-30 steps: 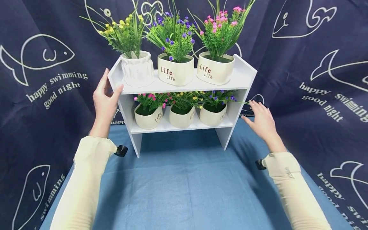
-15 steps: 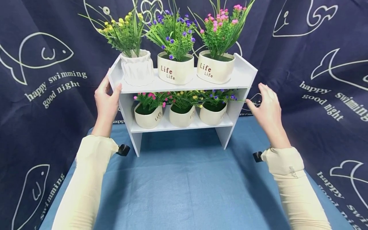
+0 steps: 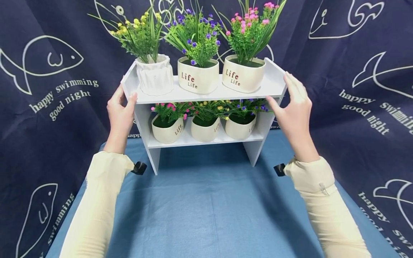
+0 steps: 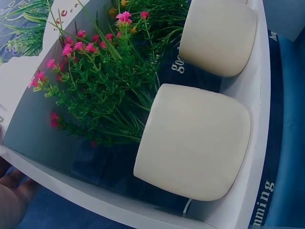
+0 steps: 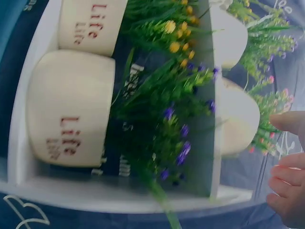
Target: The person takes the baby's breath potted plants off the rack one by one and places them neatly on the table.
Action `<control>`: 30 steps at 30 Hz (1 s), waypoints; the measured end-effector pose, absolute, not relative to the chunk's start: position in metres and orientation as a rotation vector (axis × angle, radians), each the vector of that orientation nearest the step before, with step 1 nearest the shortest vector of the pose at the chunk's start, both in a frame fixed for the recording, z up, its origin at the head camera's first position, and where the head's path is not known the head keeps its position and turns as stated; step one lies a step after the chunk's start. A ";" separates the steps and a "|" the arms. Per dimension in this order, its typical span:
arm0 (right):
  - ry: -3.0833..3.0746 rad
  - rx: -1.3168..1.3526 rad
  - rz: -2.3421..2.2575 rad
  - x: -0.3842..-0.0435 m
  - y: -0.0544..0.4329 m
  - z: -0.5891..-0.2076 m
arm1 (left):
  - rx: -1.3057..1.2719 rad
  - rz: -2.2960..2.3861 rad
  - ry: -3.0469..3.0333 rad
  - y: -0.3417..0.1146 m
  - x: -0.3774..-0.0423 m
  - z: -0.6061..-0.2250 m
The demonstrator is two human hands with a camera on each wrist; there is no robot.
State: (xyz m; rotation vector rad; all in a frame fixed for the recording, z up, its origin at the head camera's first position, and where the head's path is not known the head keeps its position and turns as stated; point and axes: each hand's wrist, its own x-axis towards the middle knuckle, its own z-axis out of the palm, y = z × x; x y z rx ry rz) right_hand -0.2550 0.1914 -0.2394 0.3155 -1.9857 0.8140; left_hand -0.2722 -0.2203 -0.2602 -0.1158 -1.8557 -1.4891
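Observation:
A white two-tier shelf stands with potted flowers on both boards. My left hand holds its left side panel, thumb at the front edge and fingers on the outer side. At the right panel, my right hand has fingers stretched along the outside and thumb apart in front; contact is unclear. On top sit a white ribbed pot with yellow flowers, a cream "Life" pot with violet ones and another cream pot with pink ones. Below, a pink-flowered pot shows close up.
The lower board also bears a yellow-flowered pot and a violet-flowered pot. A blue cloth covers the table under the shelf. Dark blue curtains with white fish drawings hang behind and at both sides.
My right hand has risen, first outward, then in toward the upper right corner of the shelf. The left hand stays at the left panel, and the pots keep their places.

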 end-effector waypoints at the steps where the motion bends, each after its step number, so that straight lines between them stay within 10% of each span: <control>1: -1.989 0.327 0.821 -0.255 0.188 -0.237 | -0.116 -1.490 -1.855 -0.220 -0.272 -0.260; 30: -2.122 0.264 0.958 -0.280 0.147 -0.222 | -0.062 -1.396 -1.909 -0.221 -0.271 -0.263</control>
